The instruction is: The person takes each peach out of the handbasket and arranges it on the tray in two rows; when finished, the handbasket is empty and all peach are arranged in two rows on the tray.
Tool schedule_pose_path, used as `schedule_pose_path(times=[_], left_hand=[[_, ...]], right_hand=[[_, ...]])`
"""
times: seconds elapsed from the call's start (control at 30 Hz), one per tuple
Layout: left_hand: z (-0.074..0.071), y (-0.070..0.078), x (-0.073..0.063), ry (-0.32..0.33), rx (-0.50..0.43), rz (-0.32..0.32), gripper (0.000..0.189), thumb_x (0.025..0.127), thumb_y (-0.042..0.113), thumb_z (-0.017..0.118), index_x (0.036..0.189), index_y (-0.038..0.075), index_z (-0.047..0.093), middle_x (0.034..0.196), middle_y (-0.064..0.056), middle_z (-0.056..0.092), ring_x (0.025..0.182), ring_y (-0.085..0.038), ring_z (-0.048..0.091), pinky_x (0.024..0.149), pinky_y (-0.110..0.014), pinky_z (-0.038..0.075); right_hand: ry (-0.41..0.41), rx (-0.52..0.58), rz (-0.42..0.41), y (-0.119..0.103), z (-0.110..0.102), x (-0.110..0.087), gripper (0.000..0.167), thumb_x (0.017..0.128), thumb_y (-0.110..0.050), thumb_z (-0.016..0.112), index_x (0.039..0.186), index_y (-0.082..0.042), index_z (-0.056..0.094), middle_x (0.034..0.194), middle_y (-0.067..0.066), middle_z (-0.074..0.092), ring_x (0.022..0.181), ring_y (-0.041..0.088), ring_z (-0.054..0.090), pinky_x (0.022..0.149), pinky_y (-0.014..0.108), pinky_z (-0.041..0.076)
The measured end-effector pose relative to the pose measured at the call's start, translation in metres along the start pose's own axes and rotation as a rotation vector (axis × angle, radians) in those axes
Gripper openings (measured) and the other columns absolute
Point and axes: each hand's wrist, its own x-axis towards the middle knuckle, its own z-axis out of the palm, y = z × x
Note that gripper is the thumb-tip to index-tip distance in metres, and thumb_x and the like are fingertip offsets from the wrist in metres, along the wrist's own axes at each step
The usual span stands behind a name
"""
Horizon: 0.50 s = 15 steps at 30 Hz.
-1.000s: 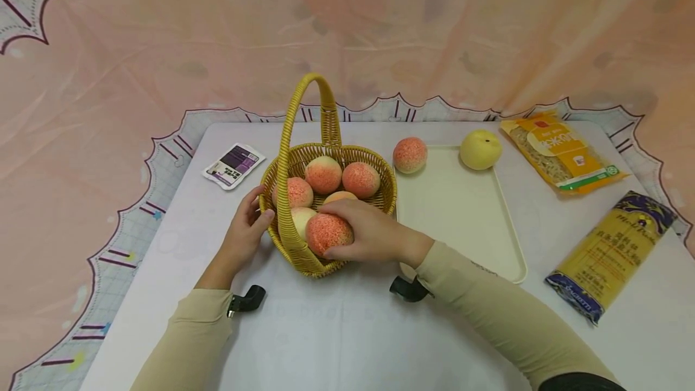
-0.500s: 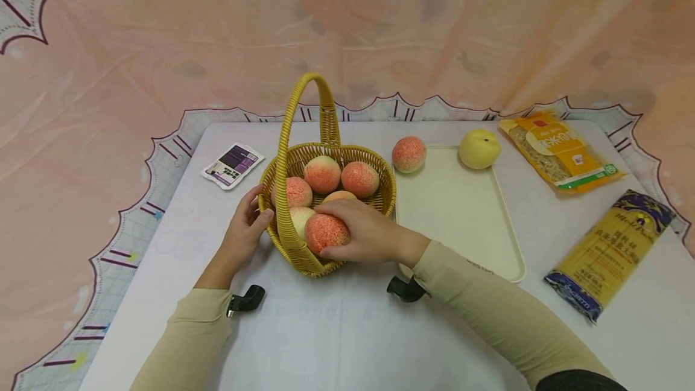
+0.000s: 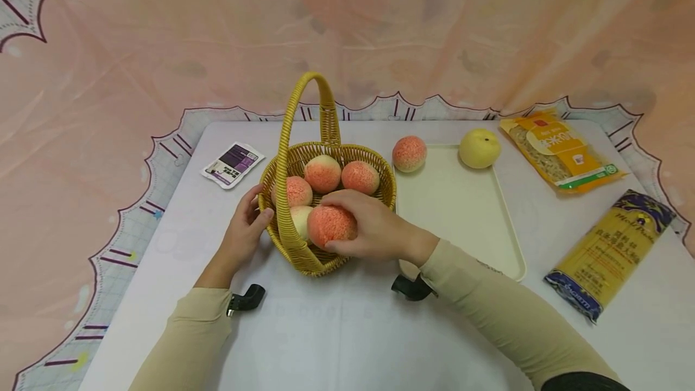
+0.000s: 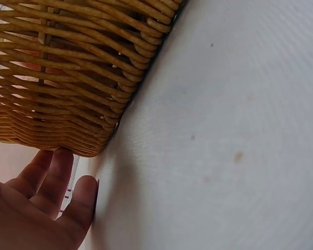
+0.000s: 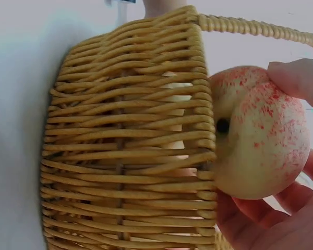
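Head view: the right hand [image 3: 374, 225] is hovering over the right rim of a yellow woven-wicker basket [image 3: 317, 265], thumb on the near side. A round red-and-cream peach [image 3: 331, 226] is pointing its dark hollow at that rim; thumb and fingers are gripping it. Leftward, the left hand's [image 3: 245, 231] relaxed fingers are touching the basket.

The arched handle [image 3: 281, 165] obstructs the basket's [image 3: 387, 183] left side, while free room lies at its far right.
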Motion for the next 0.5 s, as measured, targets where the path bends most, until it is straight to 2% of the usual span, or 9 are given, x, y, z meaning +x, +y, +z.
schedule_pose_path(times=[0.27, 0.5], left_hand=[[0.0, 0.002, -0.001, -0.002, 0.004, -0.017, 0.065, 0.105, 0.02, 0.047, 0.16, 0.01, 0.014, 0.154, -0.031, 0.028, 0.139, -0.043, 0.034, 0.112, -0.058, 0.026], [0.0, 0.001, -0.001, -0.002, 0.007, -0.017, 0.066, 0.104, 0.022, 0.047, 0.16, 0.01, 0.014, 0.155, -0.031, 0.028, 0.139, -0.044, 0.033, 0.112, -0.058, 0.026]], right_hand=[[0.054, 0.025, -0.002, -0.004, -0.014, -0.002, 0.061, 0.079, -0.024, 0.084, 0.13, -0.003, 0.057, 0.128, 0.007, 0.06, 0.116, 0.018, 0.057, 0.099, 0.034, 0.046], [0.147, 0.044, -0.013, 0.001, -0.032, -0.011, 0.059, 0.077, -0.018, 0.086, 0.127, -0.002, 0.059, 0.125, 0.008, 0.061, 0.114, 0.019, 0.057, 0.096, 0.036, 0.047]])
